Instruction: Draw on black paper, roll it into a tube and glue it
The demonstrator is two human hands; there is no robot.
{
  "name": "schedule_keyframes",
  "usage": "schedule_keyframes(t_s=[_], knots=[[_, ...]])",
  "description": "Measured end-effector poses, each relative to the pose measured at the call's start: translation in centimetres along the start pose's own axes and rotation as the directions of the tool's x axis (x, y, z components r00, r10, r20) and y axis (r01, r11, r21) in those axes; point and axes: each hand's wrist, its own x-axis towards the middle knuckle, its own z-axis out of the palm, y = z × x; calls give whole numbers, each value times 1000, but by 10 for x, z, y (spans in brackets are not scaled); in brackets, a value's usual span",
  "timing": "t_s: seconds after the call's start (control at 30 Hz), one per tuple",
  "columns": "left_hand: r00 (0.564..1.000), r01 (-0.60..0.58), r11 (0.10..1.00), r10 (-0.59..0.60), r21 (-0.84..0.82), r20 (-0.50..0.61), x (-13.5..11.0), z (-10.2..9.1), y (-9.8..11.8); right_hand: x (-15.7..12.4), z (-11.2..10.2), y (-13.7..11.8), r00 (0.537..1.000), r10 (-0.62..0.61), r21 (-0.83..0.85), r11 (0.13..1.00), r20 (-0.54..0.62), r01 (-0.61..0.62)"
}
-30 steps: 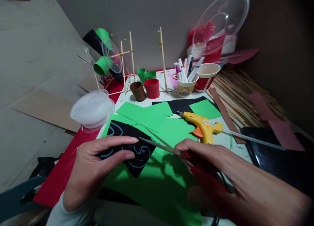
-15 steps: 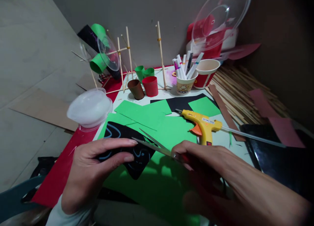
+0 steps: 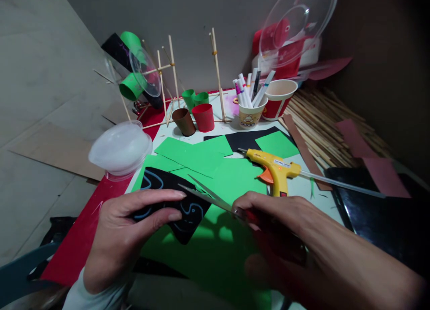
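Observation:
My left hand (image 3: 129,227) pinches a piece of black paper (image 3: 183,211) with blue curved lines drawn on it, holding it above the green sheets (image 3: 215,238). My right hand (image 3: 289,229) grips red-handled scissors (image 3: 211,199), fingers closed round the handles. The blades are spread apart, and their tips sit at the black paper's upper edge, right beside my left fingertips.
A yellow glue gun (image 3: 273,169) lies right of the scissors. Behind stand paper cups (image 3: 198,115), a cup of markers (image 3: 250,110), a stick frame (image 3: 168,81), clear plastic lids (image 3: 119,146) and a bundle of sticks (image 3: 322,124). A dark tray (image 3: 379,211) is at right.
The view has drifted slightly, shifting everything a little left and up. Both hands keep their hold, with the scissors still at the black paper's edge.

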Motion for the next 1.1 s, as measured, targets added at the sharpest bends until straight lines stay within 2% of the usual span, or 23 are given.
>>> schedule_keyframes(t_s=[0.33, 0.53, 0.73, 0.93, 1.1], knots=[[1000, 25, 1000, -25, -10, 4, -1, 1, 2, 4, 2, 5, 1000, -10, -24, 1000, 19, 10], [998, 52, 999, -52, 7, -19, 0, 3, 7, 3, 3, 3, 996, -17, 14, 1000, -82, 18], [999, 40, 999, -40, -18, 5, 2, 6, 9, 2, 7, 7, 991, -42, 59, 997, -130, 50], [999, 47, 998, -47, -36, 23, 2, 6, 10, 2, 4, 6, 996, -52, 28, 998, -73, 54], [998, 52, 998, -51, -22, 32, 3, 5, 9, 1, 5, 8, 994, -66, 11, 998, -92, 67]])
